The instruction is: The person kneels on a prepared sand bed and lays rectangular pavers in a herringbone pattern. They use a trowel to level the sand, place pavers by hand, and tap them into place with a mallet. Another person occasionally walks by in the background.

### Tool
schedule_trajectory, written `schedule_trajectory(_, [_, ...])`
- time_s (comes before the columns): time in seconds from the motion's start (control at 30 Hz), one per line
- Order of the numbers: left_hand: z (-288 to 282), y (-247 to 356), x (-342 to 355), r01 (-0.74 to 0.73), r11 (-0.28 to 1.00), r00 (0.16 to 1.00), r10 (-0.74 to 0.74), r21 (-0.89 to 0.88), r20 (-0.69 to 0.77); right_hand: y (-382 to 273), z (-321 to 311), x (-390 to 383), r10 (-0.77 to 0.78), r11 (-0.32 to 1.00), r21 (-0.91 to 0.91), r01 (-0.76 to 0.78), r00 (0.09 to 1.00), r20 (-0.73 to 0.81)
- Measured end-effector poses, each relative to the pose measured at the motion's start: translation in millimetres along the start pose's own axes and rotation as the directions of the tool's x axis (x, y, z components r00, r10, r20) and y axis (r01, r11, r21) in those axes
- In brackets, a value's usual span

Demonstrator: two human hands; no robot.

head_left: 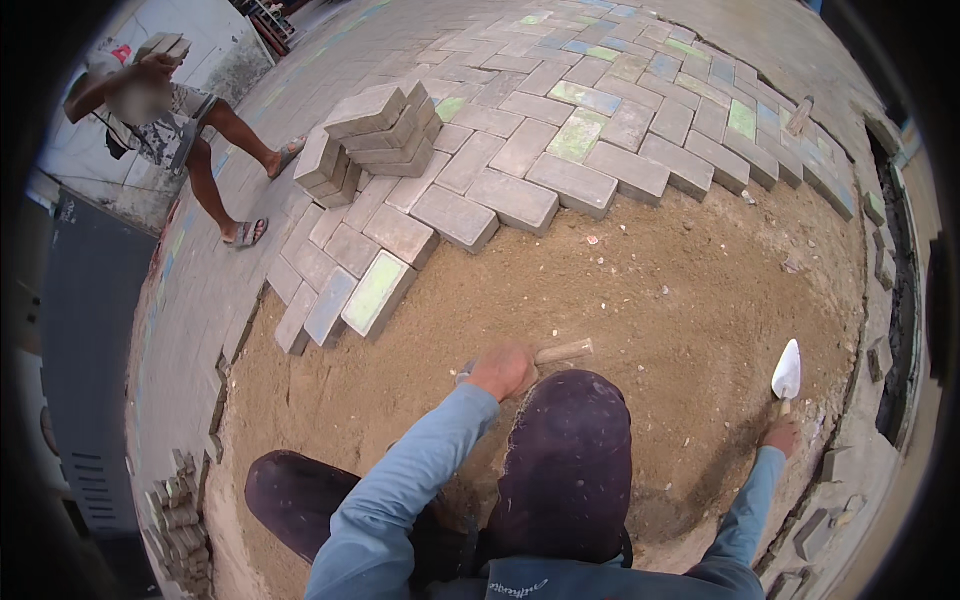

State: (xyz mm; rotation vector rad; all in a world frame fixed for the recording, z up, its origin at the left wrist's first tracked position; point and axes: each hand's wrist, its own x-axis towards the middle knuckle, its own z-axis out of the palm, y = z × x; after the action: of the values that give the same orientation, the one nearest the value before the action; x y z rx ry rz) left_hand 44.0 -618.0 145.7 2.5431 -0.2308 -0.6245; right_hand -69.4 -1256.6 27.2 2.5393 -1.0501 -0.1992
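Observation:
My left hand (505,370) is closed on a wooden-handled tool (565,350) beside my knee; its grey end is mostly hidden by the hand. My right hand (780,435) grips a trowel (787,368) with a pale blade, low over the sand at the right. I am down on a bed of brown sand (660,300). Beyond it runs the stepped edge of herringbone pavers (525,195), some grey, some tinted green or blue. A stack of grey paver blocks (385,130) stands on them at the upper left.
A co-worker (170,130) at the upper left holds blocks up in their hands. Several loose pavers (175,510) are piled at the lower left. A narrow dark channel (890,390) with broken blocks beside it runs along the right. A wooden piece (800,115) lies on the paving.

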Motion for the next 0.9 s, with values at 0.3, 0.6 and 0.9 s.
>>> schedule_trajectory(0.3, [125.5,21.1,19.9,-0.390,0.921,0.916,0.389,-0.005,0.096,-183.5,-236.2,-215.9,-0.950,0.211,0.776,0.594,0.313,0.018])
schedule_trajectory(0.6, [-88.7,-27.5,92.3,-0.529,0.849,0.845,0.526,-0.003,-0.094,-179.7,-215.9,-202.3,-0.756,0.650,0.512,0.561,0.543,0.366])
schedule_trajectory(0.9, [-349.3,-360.8,134.6,0.622,0.772,0.351,-0.422,-0.129,-0.836,-183.7,-223.4,-210.7,-0.463,0.874,0.179,0.453,0.658,0.594])
